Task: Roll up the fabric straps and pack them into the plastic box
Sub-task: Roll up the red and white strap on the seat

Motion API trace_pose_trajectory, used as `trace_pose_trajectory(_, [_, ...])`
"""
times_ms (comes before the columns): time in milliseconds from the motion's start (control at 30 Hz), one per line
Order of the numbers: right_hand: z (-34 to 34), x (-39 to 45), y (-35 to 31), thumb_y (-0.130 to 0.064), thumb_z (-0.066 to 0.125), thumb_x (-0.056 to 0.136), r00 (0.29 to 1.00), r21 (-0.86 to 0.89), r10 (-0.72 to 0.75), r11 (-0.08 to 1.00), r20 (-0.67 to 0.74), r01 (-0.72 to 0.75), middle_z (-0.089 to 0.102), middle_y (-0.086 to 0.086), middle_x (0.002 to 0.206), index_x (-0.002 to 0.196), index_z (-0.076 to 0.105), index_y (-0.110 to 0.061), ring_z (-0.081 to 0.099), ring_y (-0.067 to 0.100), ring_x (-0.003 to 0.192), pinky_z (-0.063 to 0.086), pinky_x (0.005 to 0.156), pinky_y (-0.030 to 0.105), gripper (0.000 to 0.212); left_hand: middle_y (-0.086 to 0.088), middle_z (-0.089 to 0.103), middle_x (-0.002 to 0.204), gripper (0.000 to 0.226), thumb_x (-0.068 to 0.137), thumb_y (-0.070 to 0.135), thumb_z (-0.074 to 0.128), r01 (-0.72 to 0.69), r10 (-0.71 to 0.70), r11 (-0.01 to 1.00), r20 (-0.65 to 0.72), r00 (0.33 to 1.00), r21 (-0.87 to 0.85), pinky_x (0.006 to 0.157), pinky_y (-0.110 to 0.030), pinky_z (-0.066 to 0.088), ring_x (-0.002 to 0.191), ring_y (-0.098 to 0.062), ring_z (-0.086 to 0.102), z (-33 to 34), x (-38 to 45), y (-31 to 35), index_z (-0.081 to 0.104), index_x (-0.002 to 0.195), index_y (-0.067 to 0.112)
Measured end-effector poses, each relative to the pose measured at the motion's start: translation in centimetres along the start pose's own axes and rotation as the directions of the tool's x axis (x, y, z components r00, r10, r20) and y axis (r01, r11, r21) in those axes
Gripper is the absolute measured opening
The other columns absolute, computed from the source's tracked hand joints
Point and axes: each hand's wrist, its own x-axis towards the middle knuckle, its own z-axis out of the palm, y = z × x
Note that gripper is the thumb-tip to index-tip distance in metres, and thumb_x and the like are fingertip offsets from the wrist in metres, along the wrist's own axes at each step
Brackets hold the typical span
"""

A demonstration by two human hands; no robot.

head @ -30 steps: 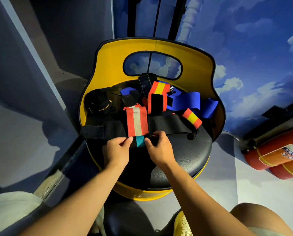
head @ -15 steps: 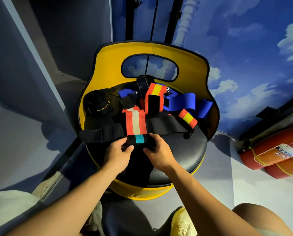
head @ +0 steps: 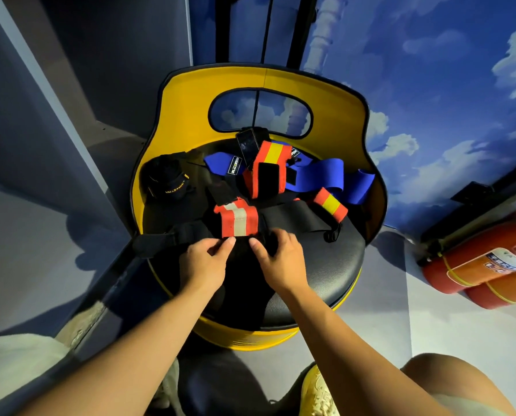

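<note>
Both our hands are working at the near end of the red-and-white strap (head: 238,219); our left hand (head: 204,264) and right hand (head: 280,259) are pinching its rolled dark end between curled fingertips, close together; we are keeping it on the black seat of the yellow chair (head: 355,115); behind it are lying a blue strap (head: 319,175), a long black strap (head: 292,217) and two red-and-yellow straps (head: 273,157).

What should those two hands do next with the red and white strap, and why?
Probably roll one more turn away from the body. Both hands, left hand and right hand, pinch a dark roll at the near end of the red and white strap, and some of its striped length lies flat ahead.
</note>
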Motion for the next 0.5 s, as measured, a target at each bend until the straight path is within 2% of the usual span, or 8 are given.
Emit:
trace_pose_trajectory(100, [0.2, 0.4, -0.2, -0.048, 0.071, 0.086, 0.954, -0.092, -0.231, 0.972, -0.192, 0.217, 0.066, 0.0, 0.106, 0.107, 0.066, -0.018, 0.057, 0.023, 0.102, 0.045, 0.09, 0.037, 0.037, 0.004, 0.073, 0.072, 0.037, 0.086, 0.058, 0.068, 0.014, -0.015, 0.999, -0.029, 0.999, -0.05, 0.072, -0.04, 0.06, 0.067, -0.02, 0.071, 0.0, 0.3, 0.2, 0.079, 0.087, 0.023])
trace_pose_trajectory(167, [0.2, 0.2, -0.3, -0.044, 0.066, 0.091, 0.936, -0.124, -0.31, 0.948, -0.165, 0.292, 0.066, -0.002, 0.096, 0.101, 0.066, -0.02, 0.061, 0.023, 0.093, 0.046, 0.082, 0.035, 0.026, 0.001, 0.072, 0.07, 0.039, 0.089, 0.056, 0.066, -0.001, 0.001, 1.0, -0.013, 1.0, -0.018, 0.073, -0.04, 0.059, 0.068, -0.021, 0.07, -0.1, 0.3, 0.3, 0.079, 0.084, 0.02])
trace_pose_trajectory(300, [0.0, -0.6, -0.1, -0.054, 0.05, 0.098, 0.985, -0.13, -0.17, 0.978, -0.035, 0.164, 0.065, 0.002, 0.099, 0.105, 0.057, -0.022, 0.062, 0.028, 0.093, 0.049, 0.074, 0.039, 0.033, -0.004, 0.071, 0.072, 0.042, 0.097, 0.05, 0.057, -0.061, 0.058, 0.995, 0.039, 0.998, 0.079, 0.075, -0.04, 0.057, 0.075, -0.023, 0.067, -0.5, -0.2, 0.5, 0.078, 0.083, 0.016])
trace_pose_trajectory(400, [-0.5, -1.1, -0.2, -0.057, 0.044, 0.099, 0.996, -0.173, -0.091, 0.981, 0.004, 0.09, 0.063, 0.007, 0.098, 0.1, 0.054, -0.018, 0.06, 0.034, 0.096, 0.047, 0.075, 0.041, 0.04, 0.001, 0.075, 0.104, 0.033, 0.093, 0.046, 0.063, -0.089, 0.082, 0.993, 0.095, 0.992, 0.075, 0.087, -0.033, 0.054, 0.102, -0.022, 0.068, -0.7, -0.7, 0.4, 0.077, 0.111, 0.021])
trace_pose_trajectory(500, [-0.7, -1.6, -0.3, -0.06, 0.039, 0.096, 0.995, -0.171, -0.086, 0.981, 0.042, 0.092, 0.064, 0.012, 0.097, 0.095, 0.056, -0.014, 0.057, 0.038, 0.096, 0.045, 0.079, 0.043, 0.049, 0.013, 0.072, 0.095, 0.027, 0.086, 0.033, 0.073, -0.083, 0.08, 0.997, 0.213, 0.974, 0.001, 0.084, -0.03, 0.056, 0.096, -0.012, 0.069, -0.7, -1.0, -0.3, 0.074, 0.113, 0.029])
